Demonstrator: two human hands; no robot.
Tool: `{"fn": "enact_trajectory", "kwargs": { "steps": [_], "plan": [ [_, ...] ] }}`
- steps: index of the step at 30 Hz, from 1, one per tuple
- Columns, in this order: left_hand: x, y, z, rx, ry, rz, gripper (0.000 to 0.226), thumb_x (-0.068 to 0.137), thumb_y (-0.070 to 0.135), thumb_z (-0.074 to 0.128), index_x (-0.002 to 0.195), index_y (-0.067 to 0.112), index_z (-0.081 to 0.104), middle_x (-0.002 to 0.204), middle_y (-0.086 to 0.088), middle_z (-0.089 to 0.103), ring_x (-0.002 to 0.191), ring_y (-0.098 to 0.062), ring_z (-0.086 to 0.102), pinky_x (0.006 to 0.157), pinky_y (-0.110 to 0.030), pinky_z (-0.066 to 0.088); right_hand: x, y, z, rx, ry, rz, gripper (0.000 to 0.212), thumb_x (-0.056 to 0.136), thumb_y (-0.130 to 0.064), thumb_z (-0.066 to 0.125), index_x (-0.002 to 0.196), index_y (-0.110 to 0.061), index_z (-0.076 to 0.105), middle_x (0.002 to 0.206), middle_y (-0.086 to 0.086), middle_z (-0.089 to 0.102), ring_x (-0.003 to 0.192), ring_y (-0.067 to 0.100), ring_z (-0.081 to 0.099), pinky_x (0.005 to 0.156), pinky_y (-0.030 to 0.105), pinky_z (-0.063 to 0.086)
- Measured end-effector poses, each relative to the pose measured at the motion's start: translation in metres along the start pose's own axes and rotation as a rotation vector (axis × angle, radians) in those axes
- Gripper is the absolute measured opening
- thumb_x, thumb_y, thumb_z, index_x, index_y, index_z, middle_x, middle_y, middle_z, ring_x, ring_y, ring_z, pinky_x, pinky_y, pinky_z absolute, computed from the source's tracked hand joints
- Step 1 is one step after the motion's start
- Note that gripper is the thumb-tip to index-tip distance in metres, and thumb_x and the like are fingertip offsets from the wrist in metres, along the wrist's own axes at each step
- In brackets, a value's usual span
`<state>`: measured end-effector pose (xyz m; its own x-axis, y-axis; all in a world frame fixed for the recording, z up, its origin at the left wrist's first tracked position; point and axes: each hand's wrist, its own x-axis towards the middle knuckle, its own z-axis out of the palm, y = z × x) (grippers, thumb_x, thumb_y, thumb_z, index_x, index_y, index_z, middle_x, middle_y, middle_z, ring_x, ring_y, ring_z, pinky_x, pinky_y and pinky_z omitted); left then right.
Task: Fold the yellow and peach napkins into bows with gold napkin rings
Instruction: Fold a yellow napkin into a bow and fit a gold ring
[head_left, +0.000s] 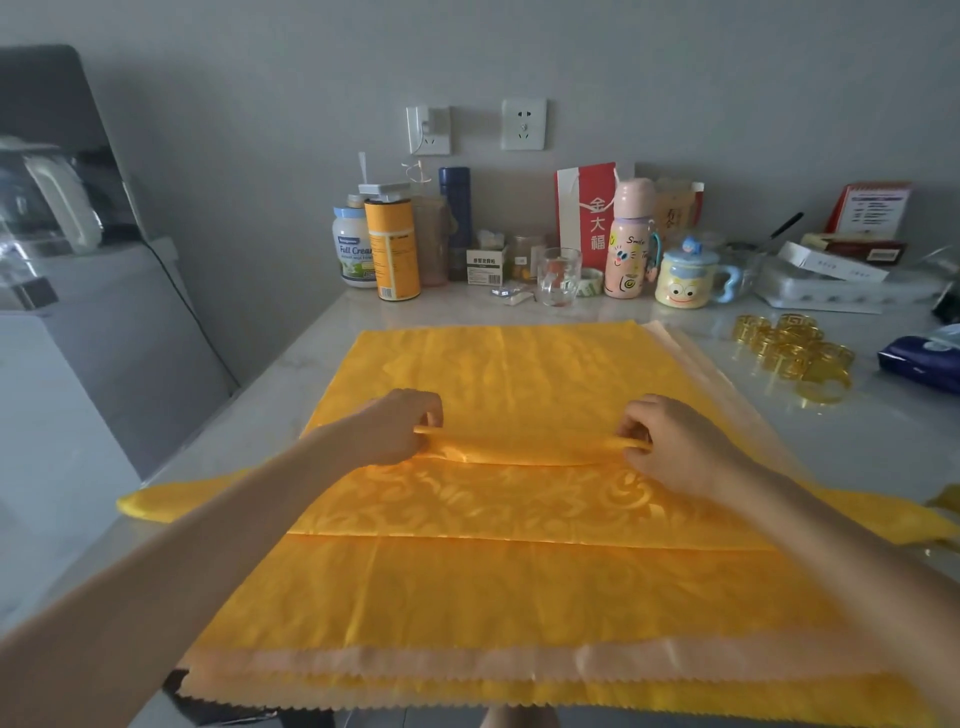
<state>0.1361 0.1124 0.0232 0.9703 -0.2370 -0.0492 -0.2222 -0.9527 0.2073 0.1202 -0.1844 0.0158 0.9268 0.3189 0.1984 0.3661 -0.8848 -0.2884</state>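
Two hands are on the cloth here, and we hold a yellow napkin (493, 501) that lies as a wide band across a stack of flat napkins (519, 592) in the middle of the pale marble table (883, 447). Our left hand (400, 428) pinches the band's raised far fold between thumb and curled fingers, and our right hand (672, 444) pinches the same fold further along, so a low ridge of satin runs between them. The band's two ends reach past the stack, one to the left table edge and one to the right. In the stack we see yellow sheets on top, with a peach napkin (467, 662) showing as a pinked strip along the near edge and again at the far right corner. A heap of gold napkin rings (795, 353) sits on the table to the right of the stack, apart from it, with a dark blue packet (919, 361) just beyond. Along the wall stand a yellow canister (392, 244), a clear glass (558, 275), a pink bottle (628, 239) and a cartoon mug (685, 278).
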Motion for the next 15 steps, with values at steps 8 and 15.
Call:
{"fn": "enact_trajectory", "kwargs": {
  "steps": [8, 15],
  "plan": [
    [-0.047, -0.034, 0.028, 0.327, 0.409, 0.401, 0.047, 0.057, -0.014, 0.072, 0.076, 0.024, 0.052, 0.075, 0.008, 0.052, 0.063, -0.011, 0.054, 0.057, -0.021, 0.045, -0.037, -0.011, -0.006, -0.384, -0.130, -0.211, 0.031, 0.085, -0.002, 0.045, 0.077, -0.028, 0.030, 0.083, -0.012, 0.032, 0.069, 0.007, 0.033, 0.053, 0.019, 0.030],
    [-0.068, -0.041, 0.004, 0.505, 0.112, 0.183, 0.028, 0.087, 0.004, 0.048, 0.098, 0.030, 0.050, 0.097, 0.015, 0.045, 0.097, -0.008, 0.048, 0.087, -0.019, 0.035, -0.036, -0.013, -0.028, -0.159, -0.606, -0.016, 0.027, 0.083, -0.007, 0.047, 0.096, -0.030, 0.047, 0.096, -0.017, 0.041, 0.084, 0.002, 0.044, 0.074, 0.016, 0.039]
  ]
}}
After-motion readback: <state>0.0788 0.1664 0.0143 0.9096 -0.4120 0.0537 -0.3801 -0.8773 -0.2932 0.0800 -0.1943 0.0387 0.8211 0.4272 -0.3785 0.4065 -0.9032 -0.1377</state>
